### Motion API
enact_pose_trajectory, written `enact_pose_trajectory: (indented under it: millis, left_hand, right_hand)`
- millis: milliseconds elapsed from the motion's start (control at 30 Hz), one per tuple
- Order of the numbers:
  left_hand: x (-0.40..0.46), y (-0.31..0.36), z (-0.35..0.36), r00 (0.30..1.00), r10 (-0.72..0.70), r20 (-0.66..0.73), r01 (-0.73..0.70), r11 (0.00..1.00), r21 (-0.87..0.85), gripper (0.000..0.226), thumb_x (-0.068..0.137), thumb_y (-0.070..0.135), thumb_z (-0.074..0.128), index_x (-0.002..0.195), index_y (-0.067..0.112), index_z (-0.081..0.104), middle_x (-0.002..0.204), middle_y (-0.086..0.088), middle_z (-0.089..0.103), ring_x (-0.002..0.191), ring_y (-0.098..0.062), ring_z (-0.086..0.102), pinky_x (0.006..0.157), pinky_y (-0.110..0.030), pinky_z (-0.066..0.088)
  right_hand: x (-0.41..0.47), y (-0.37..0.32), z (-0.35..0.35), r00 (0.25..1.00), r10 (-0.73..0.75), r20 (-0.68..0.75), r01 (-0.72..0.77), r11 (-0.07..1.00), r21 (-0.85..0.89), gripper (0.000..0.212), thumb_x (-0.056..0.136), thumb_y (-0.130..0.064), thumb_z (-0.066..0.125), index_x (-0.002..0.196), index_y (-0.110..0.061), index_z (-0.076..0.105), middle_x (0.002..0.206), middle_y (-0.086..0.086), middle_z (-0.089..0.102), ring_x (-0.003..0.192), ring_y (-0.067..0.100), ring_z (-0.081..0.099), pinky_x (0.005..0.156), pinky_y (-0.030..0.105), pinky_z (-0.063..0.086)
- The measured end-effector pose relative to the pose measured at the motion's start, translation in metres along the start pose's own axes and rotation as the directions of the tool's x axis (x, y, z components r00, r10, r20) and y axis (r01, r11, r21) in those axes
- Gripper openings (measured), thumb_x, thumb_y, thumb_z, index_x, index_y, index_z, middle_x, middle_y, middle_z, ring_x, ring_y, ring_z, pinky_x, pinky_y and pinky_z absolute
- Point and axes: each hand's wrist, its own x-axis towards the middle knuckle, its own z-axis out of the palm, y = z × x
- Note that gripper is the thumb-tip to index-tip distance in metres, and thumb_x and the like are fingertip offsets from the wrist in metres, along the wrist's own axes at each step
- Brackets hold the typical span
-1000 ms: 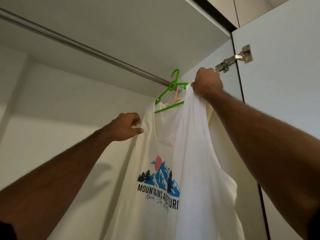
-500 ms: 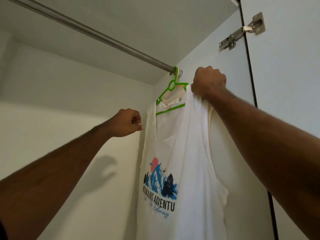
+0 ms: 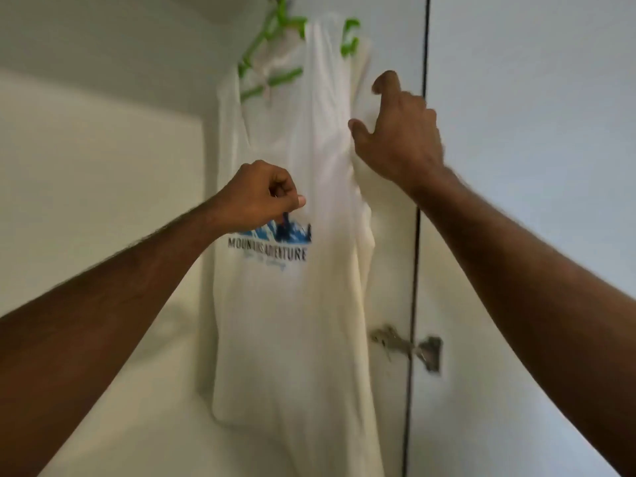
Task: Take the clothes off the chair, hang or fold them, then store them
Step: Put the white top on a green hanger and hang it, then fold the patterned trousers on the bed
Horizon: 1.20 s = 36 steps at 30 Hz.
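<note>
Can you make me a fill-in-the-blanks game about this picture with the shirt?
1. The white shirt hangs on a ____ hanger.
2. The big dark word printed beside MOUNTAINS reads ____.
3. The left hand is closed into a ____.
4. The right hand has its fingers ____.

Missing words: green; ADVENTURE; fist; open

Soft matt white cloth shirt point(image 3: 289, 321); glossy green plastic hanger point(image 3: 272, 49); dull metal hinge point(image 3: 409, 346) at five o'clock; smooth matt door point(image 3: 533, 132).

Pale wardrobe interior wall point(image 3: 103, 201), white door point(image 3: 533, 166) at right on a blurred metal hinge point(image 3: 406, 346).
</note>
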Motion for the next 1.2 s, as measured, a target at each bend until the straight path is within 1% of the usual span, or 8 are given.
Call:
enact_pose_trajectory:
  millis: [133, 233, 400, 667, 767, 900, 1000, 1200]
  left_hand:
    - [-0.058, 0.023, 0.072, 0.989, 0.011, 0.146, 0.000, 0.997, -0.081, 0.019, 0.091, 0.027, 0.075, 0.081, 0.010, 0.072, 0.073, -0.003, 0.073, 0.060, -0.011, 0.071, 0.070, -0.031, 0.060]
    - [-0.114, 0.053, 0.133, 0.969, 0.029, 0.247, 0.022, 0.979, -0.203, 0.017, 0.090, 0.025, 0.077, 0.079, 0.012, 0.073, 0.070, -0.003, 0.073, 0.058, -0.011, 0.071, 0.069, -0.033, 0.061]
    - [-0.247, 0.133, 0.263, 0.826, 0.115, 0.551, 0.098, 0.935, -0.342, 0.019, 0.087, 0.021, 0.078, 0.071, 0.013, 0.070, 0.061, -0.004, 0.067, 0.061, -0.025, 0.069, 0.067, -0.044, 0.061]
    - [-0.424, 0.295, 0.410, 0.567, 0.319, 0.760, 0.149, 0.867, -0.475, 0.025, 0.085, 0.036, 0.073, 0.066, 0.022, 0.065, 0.058, 0.009, 0.063, 0.060, -0.013, 0.065, 0.066, -0.041, 0.059]
    - [-0.459, 0.378, 0.464, 0.461, 0.419, 0.782, 0.131, 0.840, -0.527, 0.031, 0.078, 0.050, 0.061, 0.064, 0.022, 0.059, 0.059, 0.007, 0.062, 0.064, -0.014, 0.066, 0.068, -0.043, 0.059]
    - [-0.482, 0.484, 0.513, 0.420, 0.505, 0.754, 0.089, 0.804, -0.588, 0.039, 0.088, 0.029, 0.072, 0.057, 0.021, 0.050, 0.053, 0.009, 0.051, 0.054, -0.009, 0.050, 0.059, -0.033, 0.047]
    - [-0.500, 0.582, 0.554, 0.353, 0.558, 0.751, 0.072, 0.785, -0.616, 0.032, 0.089, 0.028, 0.073, 0.061, 0.026, 0.058, 0.058, 0.010, 0.058, 0.059, -0.010, 0.056, 0.060, -0.029, 0.047]
    - [-0.548, 0.742, 0.604, 0.272, 0.652, 0.707, 0.082, 0.717, -0.693, 0.023, 0.088, 0.034, 0.073, 0.069, 0.024, 0.066, 0.064, 0.009, 0.063, 0.062, -0.012, 0.062, 0.063, -0.036, 0.055]
  right_hand:
    - [-0.122, 0.033, -0.007, 0.970, 0.116, 0.214, -0.092, 0.988, -0.121, 0.039, 0.095, -0.040, 0.060, 0.127, -0.020, 0.047, 0.109, 0.008, 0.062, 0.099, 0.033, 0.058, 0.073, 0.037, 0.042]
    - [-0.221, 0.063, -0.029, 0.899, 0.235, 0.369, -0.147, 0.957, -0.251, 0.031, 0.096, -0.038, 0.057, 0.120, -0.018, 0.053, 0.110, 0.011, 0.064, 0.099, 0.036, 0.060, 0.072, 0.037, 0.045]
    - [-0.403, 0.124, -0.112, 0.689, 0.539, 0.485, -0.286, 0.816, -0.502, 0.024, 0.097, -0.038, 0.054, 0.105, -0.017, 0.062, 0.103, 0.016, 0.066, 0.094, 0.041, 0.065, 0.073, 0.038, 0.050]
    - [-0.627, 0.213, -0.286, 0.268, 0.907, 0.324, -0.457, 0.416, -0.786, 0.026, 0.095, -0.035, 0.053, 0.105, -0.016, 0.067, 0.108, 0.013, 0.069, 0.099, 0.038, 0.067, 0.080, 0.038, 0.053]
    - [-0.680, 0.252, -0.363, 0.178, 0.962, 0.209, -0.480, 0.270, -0.834, 0.028, 0.096, -0.035, 0.052, 0.109, -0.016, 0.067, 0.110, 0.014, 0.067, 0.100, 0.038, 0.065, 0.081, 0.038, 0.052]
    - [-0.720, 0.293, -0.445, 0.110, 0.986, 0.123, -0.499, 0.162, -0.851, 0.021, 0.097, -0.034, 0.051, 0.097, -0.016, 0.062, 0.104, 0.012, 0.065, 0.098, 0.038, 0.064, 0.074, 0.036, 0.043]
    - [-0.747, 0.333, -0.523, 0.049, 0.998, 0.028, -0.530, 0.050, -0.846, 0.019, 0.097, -0.032, 0.051, 0.084, -0.018, 0.051, 0.096, 0.010, 0.061, 0.094, 0.037, 0.064, 0.070, 0.034, 0.041]
    - [-0.787, 0.391, -0.657, -0.045, 0.994, -0.104, -0.494, -0.112, -0.862, 0.024, 0.099, -0.036, 0.050, 0.104, -0.015, 0.062, 0.110, 0.011, 0.064, 0.102, 0.036, 0.064, 0.075, 0.036, 0.041]
